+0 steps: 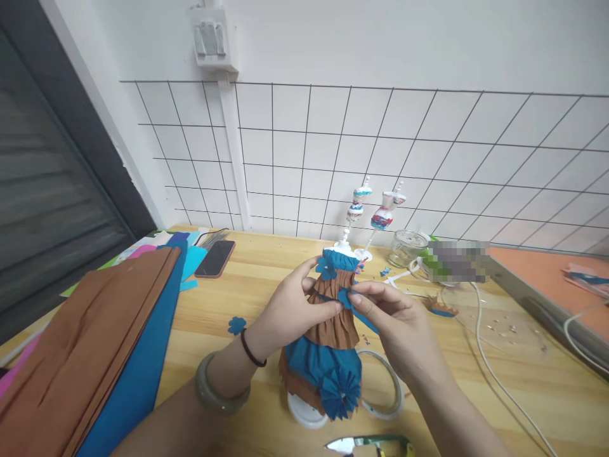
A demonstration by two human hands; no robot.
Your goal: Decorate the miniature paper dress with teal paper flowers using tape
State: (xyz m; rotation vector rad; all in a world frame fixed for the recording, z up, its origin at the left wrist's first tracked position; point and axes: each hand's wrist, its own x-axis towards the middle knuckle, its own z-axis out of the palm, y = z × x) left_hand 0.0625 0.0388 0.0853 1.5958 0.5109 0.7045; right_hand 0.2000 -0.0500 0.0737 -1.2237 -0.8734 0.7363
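Scissors (361, 439) are lying nearest the person; just beyond, a blue-and-brown paper dress (316, 358) is tilting over the counter (200, 317). The left hand (292, 308) is clasping its waist, and the right hand (402, 317) is pinching a blue flower (344, 297) against its front, fingers clamped. Farther back, a glass jar (406, 249) is standing, its contents escaping my eye.

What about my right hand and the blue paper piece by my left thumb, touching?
Touching. In the head view, your right hand lays its thumb tip over the edge of the blue paper piece.
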